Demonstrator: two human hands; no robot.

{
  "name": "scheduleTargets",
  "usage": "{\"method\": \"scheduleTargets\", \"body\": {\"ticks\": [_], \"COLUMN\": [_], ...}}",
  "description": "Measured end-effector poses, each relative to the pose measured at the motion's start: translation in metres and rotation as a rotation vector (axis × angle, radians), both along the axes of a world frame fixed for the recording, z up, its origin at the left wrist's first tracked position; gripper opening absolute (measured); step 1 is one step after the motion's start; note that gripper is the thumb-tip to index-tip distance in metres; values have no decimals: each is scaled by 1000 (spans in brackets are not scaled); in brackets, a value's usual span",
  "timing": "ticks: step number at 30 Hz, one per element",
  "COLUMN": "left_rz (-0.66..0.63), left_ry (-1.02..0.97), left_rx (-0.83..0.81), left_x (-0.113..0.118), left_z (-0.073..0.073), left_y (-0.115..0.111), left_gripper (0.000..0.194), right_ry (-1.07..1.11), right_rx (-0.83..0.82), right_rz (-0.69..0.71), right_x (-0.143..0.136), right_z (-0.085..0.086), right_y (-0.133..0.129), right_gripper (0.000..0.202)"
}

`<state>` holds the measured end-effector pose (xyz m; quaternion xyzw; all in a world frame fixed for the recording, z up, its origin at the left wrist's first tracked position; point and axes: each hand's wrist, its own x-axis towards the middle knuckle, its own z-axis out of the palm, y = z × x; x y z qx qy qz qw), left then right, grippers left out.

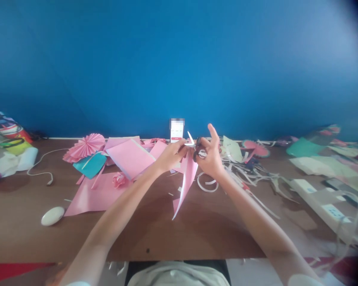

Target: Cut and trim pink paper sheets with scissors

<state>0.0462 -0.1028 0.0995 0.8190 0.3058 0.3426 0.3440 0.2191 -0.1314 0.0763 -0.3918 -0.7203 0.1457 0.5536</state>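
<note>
My right hand [210, 156] is closed on the dark handles of a pair of scissors [191, 140], its index finger pointing up. The blades are spread and point left, toward my other hand. Pinched in my left hand [172, 155] is the top of a piece of pink paper [188, 176], which hangs down and curls to a narrow tip above the table. The scissors meet the paper near its upper edge; whether the blades are cutting is hard to make out. White curled paper strips [207, 183] lie just below my right hand.
Pink sheets [129, 157], a folded pink fan [88, 147], a teal piece [91, 165] and a paper flower [119, 180] lie left, near a white mouse [53, 216]. A lit phone [176, 133] leans at the wall. To the right are scraps and a power strip [319, 202].
</note>
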Motion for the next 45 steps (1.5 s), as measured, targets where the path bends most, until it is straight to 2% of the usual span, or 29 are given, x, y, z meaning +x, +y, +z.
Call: {"method": "scheduleTargets", "body": {"ticks": [11,19,26,33,38,42,45], "left_rz": [5,3,8,9,-17,-22,56], "left_ry": [38,-16,-88,-135,-185,-189,-199], "left_rx": [39,15,-53,-80,-99,-81,-30], "left_x": [2,5,4,5,5,5,4], "left_z": [-3,-6,-11,-11,-9,-6,-3], "left_y": [0,0,1,1,-1,-2,-3], "left_gripper": [30,29,19,19,20,24,26], "right_ry": [-123,-50,-49,-50,-142,-193,-254], "right_rx": [-2,8,78,157,220,301,358], "right_rz": [-69,-59,-61,-47,-118,-161,-193], "right_x": [4,2,-1,0,3,3,4], "right_z": [-1,-3,-2,-5,-10,-13,-16], "right_y": [2,3,1,2,5,5,4], "right_gripper": [92,93,92,92,94,89,71]}}
